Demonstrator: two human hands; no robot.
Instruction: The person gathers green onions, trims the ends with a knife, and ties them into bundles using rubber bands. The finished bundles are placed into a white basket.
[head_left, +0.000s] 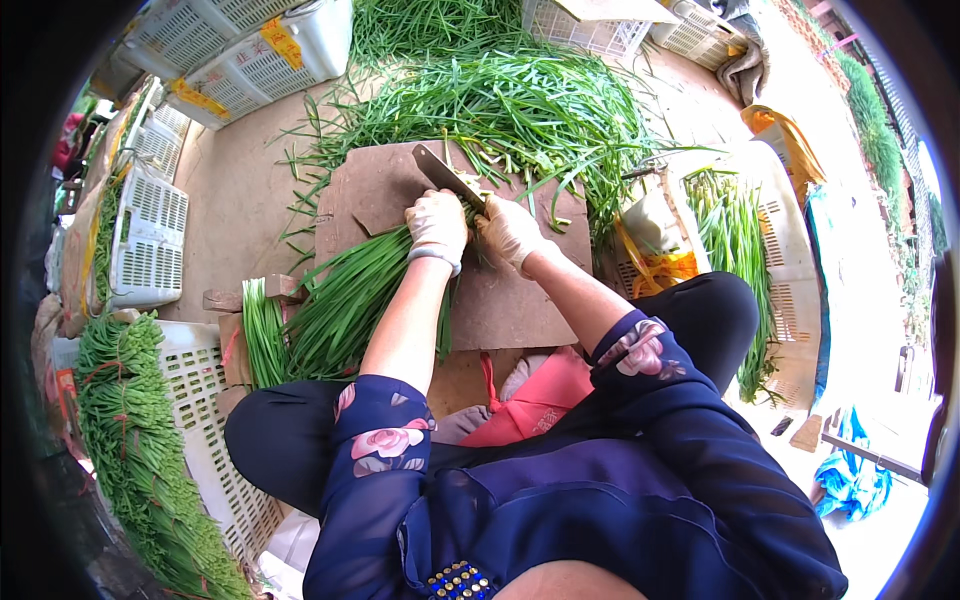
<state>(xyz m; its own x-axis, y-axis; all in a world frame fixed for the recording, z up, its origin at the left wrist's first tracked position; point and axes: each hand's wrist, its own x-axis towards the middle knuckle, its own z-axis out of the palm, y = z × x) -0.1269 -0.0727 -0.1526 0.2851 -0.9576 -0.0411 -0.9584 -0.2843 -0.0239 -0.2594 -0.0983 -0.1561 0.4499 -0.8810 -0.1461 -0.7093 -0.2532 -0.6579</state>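
My left hand (437, 225), in a pale thin glove, grips a bunch of long flat green leaves (352, 296), which look like garlic chives. The leaves fan down to the left over the edge of a brown board (517, 307). In my gloved right hand (511, 231) is the handle of a knife with a broad dark blade (444, 175). Its blade slants up and left above the board, just beyond my left hand, by the bunch's stem ends. Pale stem pieces (495, 161) are scattered at the board's far edge. My fingers partly hide the knife handle and the stems.
Beyond the board spreads a loose heap of leaves (517, 97). A crate (217, 420) at lower left borders tied green bundles (142, 450). More leaves (731, 247) fill a crate on the right. Stacked white crates (255, 75) stand at upper left. A smaller bunch (262, 330) rests beside wooden blocks (223, 300).
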